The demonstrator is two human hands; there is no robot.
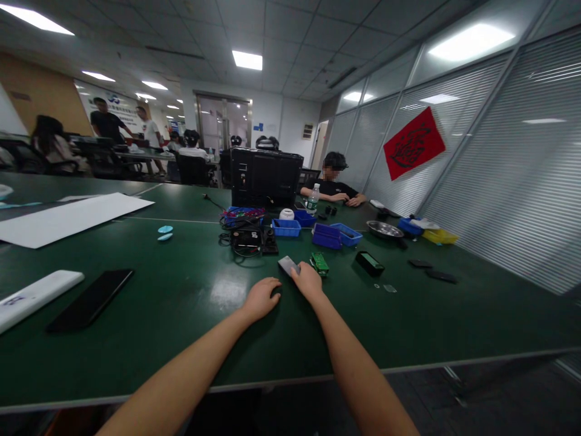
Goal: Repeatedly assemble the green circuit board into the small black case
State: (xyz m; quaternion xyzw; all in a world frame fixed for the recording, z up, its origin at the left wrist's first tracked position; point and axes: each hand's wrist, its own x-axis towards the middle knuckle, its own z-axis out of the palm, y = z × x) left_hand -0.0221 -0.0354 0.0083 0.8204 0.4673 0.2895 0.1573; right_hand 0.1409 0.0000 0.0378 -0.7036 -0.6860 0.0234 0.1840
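My right hand [307, 283] is closed around the near end of a flat grey rectangular piece [287, 264], its thumb lying along the edge. Just right of those fingers sits a green circuit board [320, 263], partly behind the hand. My left hand [262, 298] rests on the green table a little to the left, thumb apart from the fingers; a dark patch shows in that gap, and I cannot tell whether it is more than shadow. Farther right lies an open black case [369, 263] with a greenish inside.
Blue bins [285, 228] and a tangle of black cables [245, 239] lie ahead, before a black monitor [265, 175]. A metal dish [384, 229] is at right. A white bar [36, 297] and black panel [91, 300] lie left. A co-worker [333, 181] sits across the table.
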